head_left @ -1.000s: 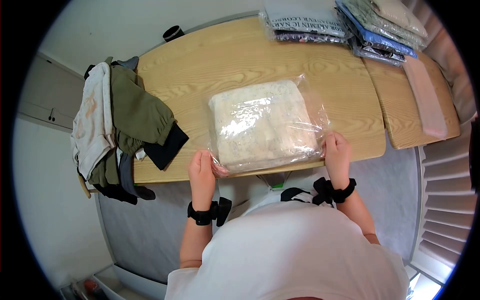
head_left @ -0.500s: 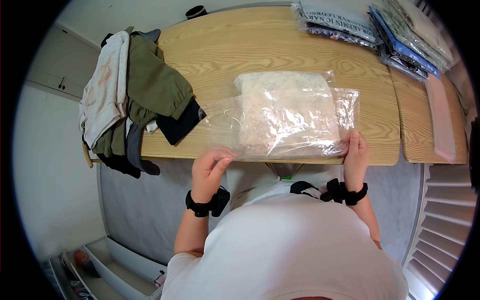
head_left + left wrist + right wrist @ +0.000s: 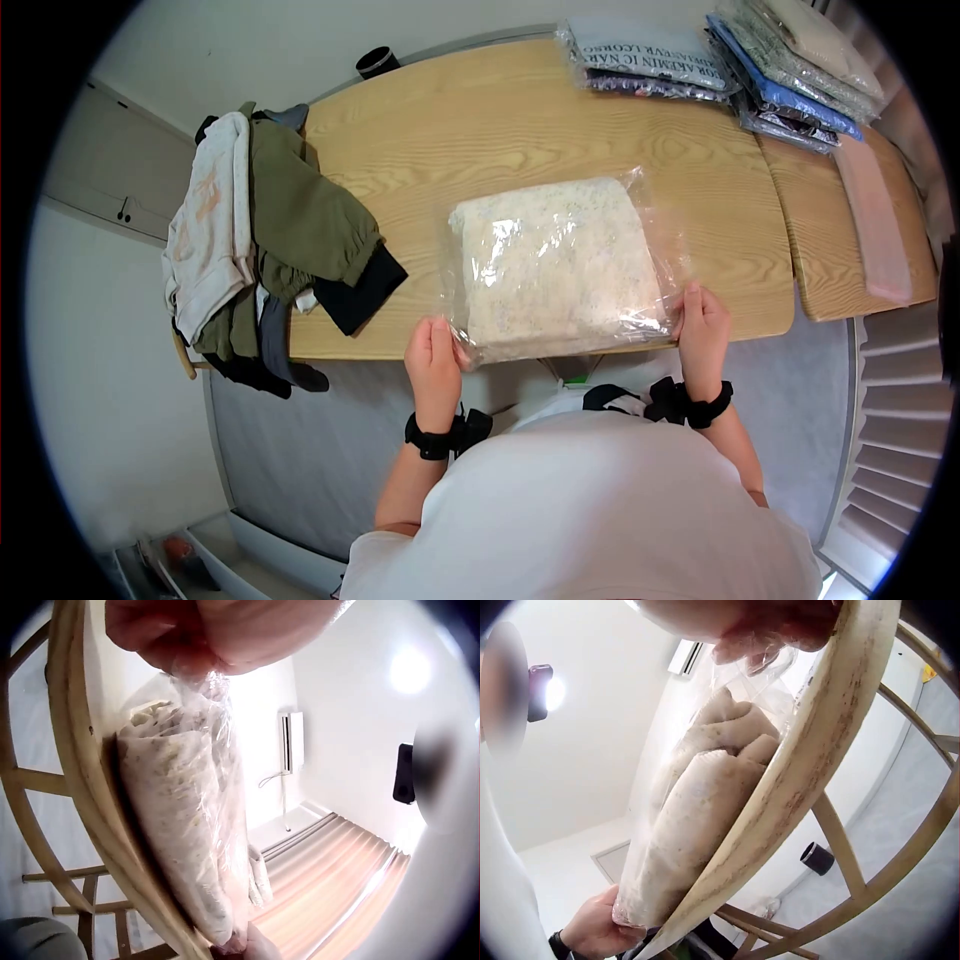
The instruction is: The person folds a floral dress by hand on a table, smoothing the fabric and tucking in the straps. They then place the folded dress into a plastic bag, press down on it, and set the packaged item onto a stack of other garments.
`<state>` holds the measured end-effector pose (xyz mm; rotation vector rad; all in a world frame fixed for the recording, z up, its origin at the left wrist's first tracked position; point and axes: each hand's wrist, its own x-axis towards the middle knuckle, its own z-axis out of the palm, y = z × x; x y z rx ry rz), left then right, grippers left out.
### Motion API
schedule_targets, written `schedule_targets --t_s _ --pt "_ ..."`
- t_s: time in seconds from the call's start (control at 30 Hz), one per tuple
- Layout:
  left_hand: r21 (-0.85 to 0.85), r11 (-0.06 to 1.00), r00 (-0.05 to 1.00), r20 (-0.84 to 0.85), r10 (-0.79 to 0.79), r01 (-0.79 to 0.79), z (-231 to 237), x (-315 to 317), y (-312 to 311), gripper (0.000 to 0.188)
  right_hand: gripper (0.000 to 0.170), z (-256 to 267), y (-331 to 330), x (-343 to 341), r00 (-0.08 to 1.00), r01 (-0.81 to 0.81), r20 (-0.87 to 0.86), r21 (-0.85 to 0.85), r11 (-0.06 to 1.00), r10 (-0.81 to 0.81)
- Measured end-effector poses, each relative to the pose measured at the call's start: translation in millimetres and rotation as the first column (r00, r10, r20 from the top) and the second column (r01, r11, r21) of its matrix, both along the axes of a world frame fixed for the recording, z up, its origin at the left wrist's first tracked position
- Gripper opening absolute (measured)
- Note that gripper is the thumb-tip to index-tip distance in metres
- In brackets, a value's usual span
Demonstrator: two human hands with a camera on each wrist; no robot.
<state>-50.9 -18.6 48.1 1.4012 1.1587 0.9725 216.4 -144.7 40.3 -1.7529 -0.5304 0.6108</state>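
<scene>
A folded cream garment with small specks (image 3: 555,265) lies inside a clear plastic bag (image 3: 672,250) near the table's front edge. My left hand (image 3: 434,370) pinches the bag's near left corner between thumb and fingers. At the near right corner, my right hand (image 3: 705,335) grips the plastic in the same way. In the left wrist view, bunched film hangs from the left fingers (image 3: 210,667) beside the garment's folded layers. The right wrist view shows loose, crinkled film at the right fingers (image 3: 757,656), with the garment's rolled edge next to the table edge.
Unbagged clothes, among them an olive garment (image 3: 305,210) and a pale sweatshirt (image 3: 215,220), hang over the table's left end. Bagged garments (image 3: 650,60) are stacked at the back right, next to a second stack (image 3: 790,75). A black cylinder (image 3: 377,63) stands behind the table (image 3: 430,130).
Half a second ago the left hand was off the corner and a plastic layer stood raised over the garment. That layer now lies flatter, and the left hand grips the corner again.
</scene>
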Motion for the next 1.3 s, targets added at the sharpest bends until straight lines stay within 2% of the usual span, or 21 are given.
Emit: schedule_targets --t_s 0.03,0.1,0.13,0.17,0.2,0.23,0.27,0.33,0.4,0.47,0.5,0.53,0.6,0.67,0.7,0.73,0.8,0.9,1.17,1.3 --pt "-0.023 1.000 1.000 0.029 -0.004 0.005 -0.6 -0.3 1.0 0.029 0.034 -1.5 1.2 0.9 1.000 0.003 0.006 0.006 1.000 -0.003" --pt "-0.075 0.997 0.996 0.084 -0.003 0.009 -2.3 -1.5 1.3 0.028 0.020 -6.3 3.0 0.9 0.935 0.233 0.200 0.281 0.931 -0.294" --pt "-0.074 0.997 0.996 0.089 0.000 0.006 -2.6 -1.1 1.7 0.028 0.020 -3.8 -0.9 -2.5 0.935 0.229 0.204 0.283 0.932 -0.291" --pt "-0.090 0.996 0.994 0.110 -0.001 0.011 -3.0 -0.8 1.4 0.028 0.016 1.3 -8.4 -9.7 0.860 0.054 0.470 0.299 0.953 -0.197" --pt "-0.108 0.994 0.992 0.129 -0.004 0.018 -3.6 -1.3 0.1 0.028 0.020 9.6 -12.6 -16.9 0.707 -0.116 0.699 0.263 0.958 -0.107" --pt "-0.111 0.994 0.992 0.128 -0.007 0.021 -3.8 -2.3 -1.4 0.028 0.027 27.6 -8.1 -23.0 0.562 -0.374 0.811 0.074 0.924 0.163" --pt "-0.121 0.992 0.992 0.129 -0.010 0.026 -3.5 -2.7 -1.5 0.028 0.035 43.2 1.7 -30.7 0.343 -0.574 0.851 -0.145 0.806 0.397" --pt "-0.116 0.992 0.989 0.144 -0.028 0.045 -0.9 -3.5 2.2 0.028 0.041 53.7 25.7 -47.0 0.212 -0.578 0.845 -0.297 0.760 0.491" --pt "-0.134 0.990 0.999 0.018 -0.045 0.047 4.3 -13.2 6.7 0.022 0.042 47.3 38.6 -49.5 0.208 -0.520 0.858 -0.310 0.796 0.470" --pt "0.191 0.979 0.984 -0.143 0.103 -0.074 19.9 -19.3 9.1 0.014 0.040 46.9 45.8 -47.7 0.187 -0.470 0.860 -0.347 0.812 0.476" --pt "0.400 0.909 0.951 -0.221 0.217 -0.115 42.8 -14.6 6.2 0.008 0.040 46.4 48.0 -46.7 0.193 -0.481 0.862 -0.333 0.811 0.469" --pt "0.543 0.839 0.952 -0.256 0.168 -0.002 52.6 -15.2 7.2 0.012 0.040 44.7 49.7 -45.9 0.201 -0.495 0.861 -0.323 0.807 0.468" --pt "0.647 0.642 0.879 -0.469 -0.090 0.411 88.0 6.1 5.3 0.027 0.040 46.6 53.8 -44.6 0.183 -0.497 0.854 -0.347 0.795 0.487" --pt "0.487 0.486 0.656 -0.703 -0.276 0.726 93.3 34.4 12.5 0.043 0.041 48.5 52.6 -45.3 0.204 -0.511 0.849 -0.332 0.793 0.487" --pt "0.410 0.394 0.507 -0.842 -0.182 0.823 83.3 44.1 17.3 0.053 0.043 42.7 54.0 -42.5 0.168 -0.507 0.839 -0.377 0.775 0.518" --pt "0.396 0.417 0.506 -0.840 -0.197 0.818 73.0 47.8 25.5 0.053 0.043 44.6 54.1 -40.6 0.163 -0.520 0.824 -0.395 0.757 0.542" --pt "0.376 0.284 0.418 -0.903 -0.102 0.882 56.5 50.2 39.4 0.063 0.046 53.0 54.2 -33.8 0.083 -0.466 0.827 -0.461 0.756 0.556" --pt "0.283 0.276 0.330 -0.933 -0.142 0.919 50.1 49.3 48.3 0.074 0.051 50.0 57.7 -22.4 0.099 -0.507 0.783 -0.491 0.709 0.614" --pt "0.204 0.337 0.296 -0.922 -0.248 0.919 40.3 49.7 52.2 0.077 0.057 43.8 66.1 -16.0 0.153 -0.588 0.672 -0.527 0.613 0.725" --pt "0.163 0.345 0.273 -0.914 -0.300 0.924 37.8 51.6 53.7 0.077 0.057 38.4 67.5 -13.5 0.178 -0.605 0.647 -0.522 0.601 0.741"
